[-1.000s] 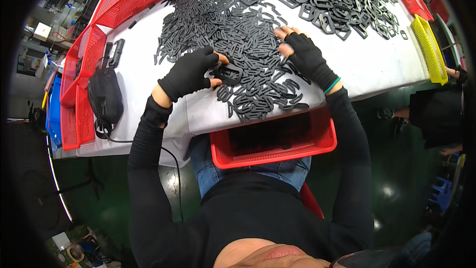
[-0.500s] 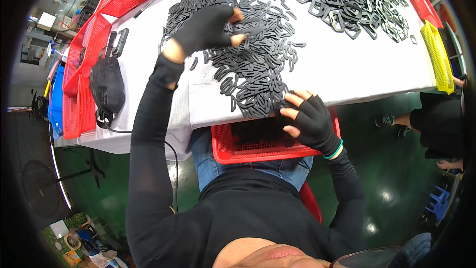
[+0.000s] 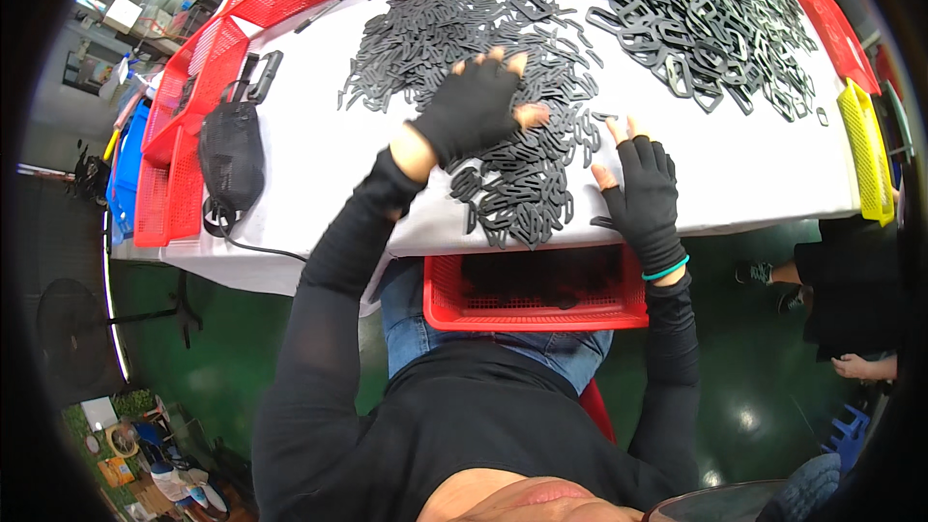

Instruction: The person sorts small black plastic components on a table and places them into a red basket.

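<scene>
On the white counter [image 3: 744, 164]: a heap of small black loops [image 3: 527, 188].
Left hand [image 3: 469, 111]: over the heap, fingers and thumb apart.
Right hand [image 3: 646, 193]: beside the heap, fingers and thumb apart.
Red basket [image 3: 536, 322]: by the counter's near edge.

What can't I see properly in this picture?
In the head view:
What's under the left hand: that hand covers it.
What's in the red basket: too dark to make out.
Big black loops: pile's far end cut off by the top edge.
Other person: mostly cut off by the dark right rim.
</scene>
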The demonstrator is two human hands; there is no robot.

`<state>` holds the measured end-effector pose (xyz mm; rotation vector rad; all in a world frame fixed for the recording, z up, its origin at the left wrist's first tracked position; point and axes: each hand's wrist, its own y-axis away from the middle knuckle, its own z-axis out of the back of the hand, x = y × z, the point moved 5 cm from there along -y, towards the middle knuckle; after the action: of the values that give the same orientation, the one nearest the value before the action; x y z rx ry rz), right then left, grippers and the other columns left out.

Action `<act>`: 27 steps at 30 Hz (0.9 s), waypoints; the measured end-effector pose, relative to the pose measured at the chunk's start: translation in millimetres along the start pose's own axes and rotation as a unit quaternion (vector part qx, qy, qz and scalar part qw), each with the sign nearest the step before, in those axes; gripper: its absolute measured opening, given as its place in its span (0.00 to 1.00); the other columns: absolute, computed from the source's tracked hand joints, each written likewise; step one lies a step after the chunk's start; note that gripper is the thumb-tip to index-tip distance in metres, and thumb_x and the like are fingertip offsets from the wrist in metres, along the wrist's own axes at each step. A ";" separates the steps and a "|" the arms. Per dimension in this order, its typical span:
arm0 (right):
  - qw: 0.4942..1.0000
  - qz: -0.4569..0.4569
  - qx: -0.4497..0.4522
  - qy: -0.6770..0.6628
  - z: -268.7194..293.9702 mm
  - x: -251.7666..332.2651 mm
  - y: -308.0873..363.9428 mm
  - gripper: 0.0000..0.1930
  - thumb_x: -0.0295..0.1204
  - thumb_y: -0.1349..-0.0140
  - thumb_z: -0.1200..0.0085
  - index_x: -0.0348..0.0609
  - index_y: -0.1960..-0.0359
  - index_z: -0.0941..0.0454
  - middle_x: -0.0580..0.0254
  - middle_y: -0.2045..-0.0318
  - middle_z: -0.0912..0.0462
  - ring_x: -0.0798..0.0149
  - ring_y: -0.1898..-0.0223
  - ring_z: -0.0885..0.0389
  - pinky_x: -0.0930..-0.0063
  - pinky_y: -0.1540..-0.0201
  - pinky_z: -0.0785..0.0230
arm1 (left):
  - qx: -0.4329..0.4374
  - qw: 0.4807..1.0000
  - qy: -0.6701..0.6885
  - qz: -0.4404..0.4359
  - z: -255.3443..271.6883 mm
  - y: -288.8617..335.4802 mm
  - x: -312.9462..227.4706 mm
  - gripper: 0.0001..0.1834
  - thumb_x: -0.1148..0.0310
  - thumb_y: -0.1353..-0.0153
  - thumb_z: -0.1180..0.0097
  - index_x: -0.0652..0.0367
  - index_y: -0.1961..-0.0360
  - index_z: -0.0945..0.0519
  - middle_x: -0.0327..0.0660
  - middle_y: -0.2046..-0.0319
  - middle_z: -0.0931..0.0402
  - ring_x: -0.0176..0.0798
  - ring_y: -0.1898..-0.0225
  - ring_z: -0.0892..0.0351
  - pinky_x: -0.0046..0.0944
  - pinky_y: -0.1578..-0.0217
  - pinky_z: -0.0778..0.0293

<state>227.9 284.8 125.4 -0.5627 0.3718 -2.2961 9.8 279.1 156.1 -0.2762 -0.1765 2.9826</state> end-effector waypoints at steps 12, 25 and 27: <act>0.985 0.135 0.056 -0.093 -13.4 44.4 7.1 0.21 0.42 0.37 0.52 0.44 0.47 0.25 0.47 0.42 0.30 0.44 0.40 0.34 0.52 0.37 0.45 | -0.019 0.983 0.084 -0.161 -50.5 128.6 -93.7 0.41 0.40 0.41 0.52 0.60 0.36 0.35 0.57 0.34 0.45 0.60 0.32 0.50 0.61 0.35 0.56; 0.985 0.024 -0.004 -0.173 -4.0 33.6 0.1 0.21 0.36 0.37 0.49 0.46 0.43 0.28 0.47 0.42 0.30 0.45 0.43 0.31 0.55 0.42 0.40 | -0.047 0.994 0.055 -0.087 -49.1 113.8 -48.7 0.45 0.39 0.42 0.51 0.60 0.32 0.43 0.58 0.33 0.49 0.61 0.31 0.52 0.57 0.34 0.56; 0.988 0.052 -0.006 -0.142 -19.0 32.9 -16.2 0.22 0.38 0.36 0.50 0.48 0.42 0.29 0.47 0.41 0.31 0.45 0.41 0.33 0.53 0.40 0.42 | -0.028 0.990 0.054 -0.128 -50.6 118.8 -64.7 0.45 0.37 0.43 0.51 0.59 0.33 0.40 0.57 0.33 0.48 0.58 0.31 0.51 0.57 0.33 0.56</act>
<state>188.0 274.3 125.2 -0.8441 0.2692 -2.0782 67.1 157.8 102.6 -0.3890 -0.2616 2.7045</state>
